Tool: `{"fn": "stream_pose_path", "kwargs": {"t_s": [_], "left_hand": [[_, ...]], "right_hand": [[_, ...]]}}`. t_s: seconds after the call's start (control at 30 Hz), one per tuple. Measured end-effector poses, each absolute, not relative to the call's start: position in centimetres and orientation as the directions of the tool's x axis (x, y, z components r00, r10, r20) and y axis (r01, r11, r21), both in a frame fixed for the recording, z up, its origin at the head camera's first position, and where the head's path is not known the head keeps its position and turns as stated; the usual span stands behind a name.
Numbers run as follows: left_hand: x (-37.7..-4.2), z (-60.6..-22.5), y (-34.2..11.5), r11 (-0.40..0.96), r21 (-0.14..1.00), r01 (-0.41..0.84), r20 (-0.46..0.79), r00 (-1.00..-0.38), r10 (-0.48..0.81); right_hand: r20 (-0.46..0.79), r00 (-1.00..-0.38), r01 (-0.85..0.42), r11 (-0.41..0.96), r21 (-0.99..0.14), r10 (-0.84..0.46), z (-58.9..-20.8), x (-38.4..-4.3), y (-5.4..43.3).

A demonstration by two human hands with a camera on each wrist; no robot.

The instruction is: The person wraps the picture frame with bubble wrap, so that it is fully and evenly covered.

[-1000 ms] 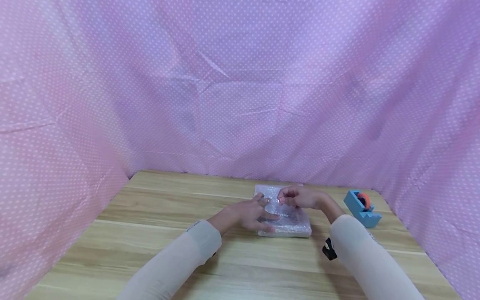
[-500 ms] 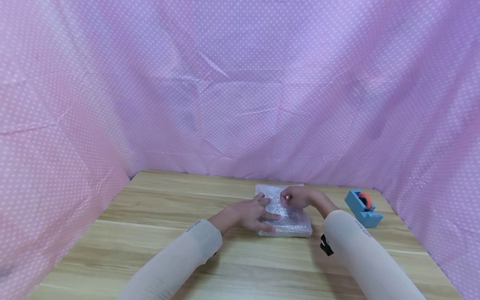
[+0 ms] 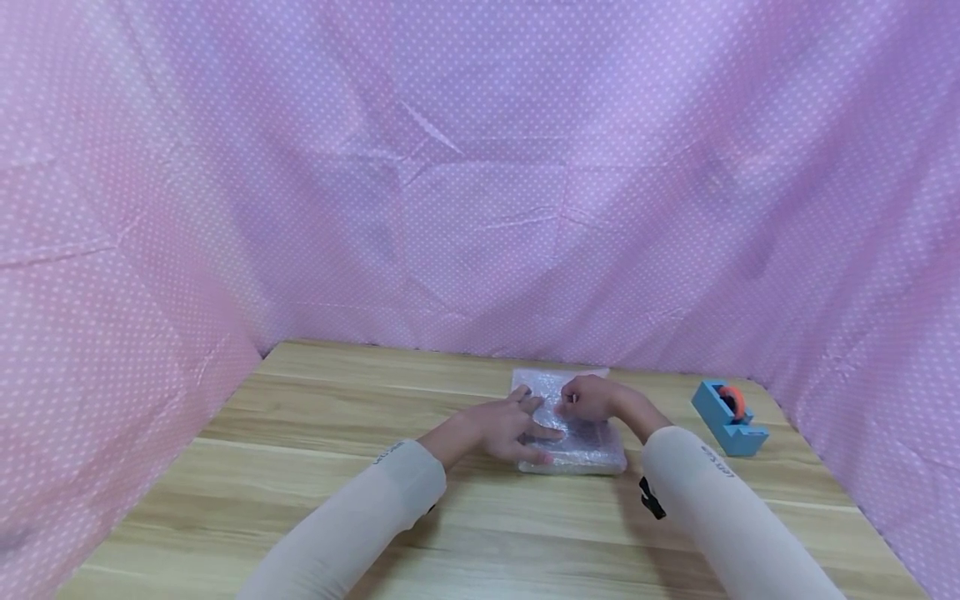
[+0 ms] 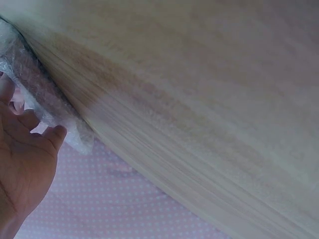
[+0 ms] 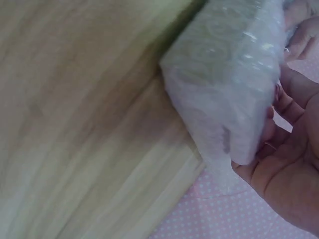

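A flat package in clear bubble wrap (image 3: 573,461) lies on the wooden table, towards the back and right of centre. Its wrapped edge shows in the left wrist view, where the bubble wrap (image 4: 42,89) is partly behind the fingers. My left hand (image 3: 506,429) rests on the package's left side with fingers spread. Above its right half, my right hand (image 3: 592,398) has its fingers curled down, fingertips touching the wrap. In the right wrist view, the bubble wrap (image 5: 219,74) lies against the curled right hand (image 5: 294,154). No object shows clearly between those fingers.
A blue tape dispenser (image 3: 729,421) with an orange roll (image 3: 733,402) stands right of the package. Pink dotted cloth (image 3: 480,208) hangs behind the table and at both sides. A black strap (image 3: 651,498) shows below the right sleeve.
My right hand has turned and curled further, its fingertips coming down on the wrap; the small pale bit at them is no longer visible. The left hand stays in place.
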State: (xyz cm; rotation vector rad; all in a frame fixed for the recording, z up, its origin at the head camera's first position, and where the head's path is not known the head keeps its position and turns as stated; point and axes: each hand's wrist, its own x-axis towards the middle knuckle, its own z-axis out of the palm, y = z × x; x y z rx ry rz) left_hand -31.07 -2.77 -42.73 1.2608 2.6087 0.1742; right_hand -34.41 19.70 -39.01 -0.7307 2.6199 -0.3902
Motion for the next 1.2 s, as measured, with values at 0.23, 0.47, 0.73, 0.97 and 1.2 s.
{"fn": "stream_pose_path", "kwargs": {"t_s": [0.23, 0.47, 0.73, 0.97, 1.2], "left_hand": [[-31.0, -42.8, -2.7, 0.633, 0.208, 0.745, -0.174, -0.609, 0.774], [-31.0, -42.6, -3.0, 0.631, 0.204, 0.748, -0.159, -0.611, 0.775], [-31.4, -42.5, -2.9, 0.605, 0.139, 0.784, -0.083, -0.599, 0.796], [-31.6, -42.8, -2.7, 0.598, 0.1, 0.795, -0.015, -0.6, 0.8], [-31.8, -42.9, -2.6, 0.62, 0.105, 0.778, -0.012, -0.622, 0.783]], "right_hand": [[-0.258, -0.825, -0.394, 0.839, -0.374, -0.502, -39.6, -34.5, 19.6], [-0.232, -0.851, -0.372, 0.852, -0.368, -0.471, -40.2, -34.9, 19.4], [-0.264, -0.85, -0.356, 0.866, -0.35, -0.456, -40.3, -35.2, 19.4], [-0.273, -0.847, -0.36, 0.869, -0.34, -0.457, -40.1, -35.3, 19.5], [-0.27, -0.851, -0.349, 0.87, -0.348, -0.45, -40.1, -35.2, 19.5]]}}
